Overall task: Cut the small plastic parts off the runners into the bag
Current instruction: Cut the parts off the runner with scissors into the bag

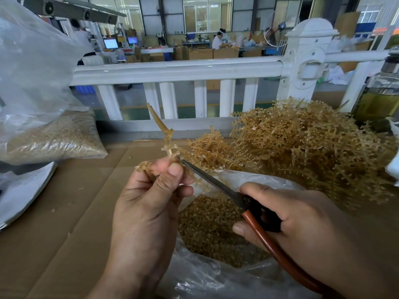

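Head view showed you partway through the job, with more left than done, as far as I could judge. Your left hand (151, 201) pinched a runner (167, 134) between thumb and fingers at centre frame. Its stem pointed up toward the railing (177, 70), and a few parts (164, 148) clung to the branches just above your fingertips. Your right hand (287, 214) gripped the scissors (216, 182) by the handles at lower right. The blade tips touched the runner just beside your left thumb. The blades looked nearly closed, though I could not tell whether they were biting through a branch.

Below your hands, at lower centre, the bag (216, 277) lay open on the cardboard (64, 212). A thick layer of cut pieces (207, 225) sat inside it, so a fair share was done. A second bag (54, 137) at the left edge also held a mass of the same tan pieces.

At the right of the frame, just behind the open bag, the pile (302, 152) of uncut runners stood large and tangled, and its branches carried their parts. I judged that to be the bulk of what remained. The runner you held carried only a few parts where it showed, so it seemed nearly stripped.
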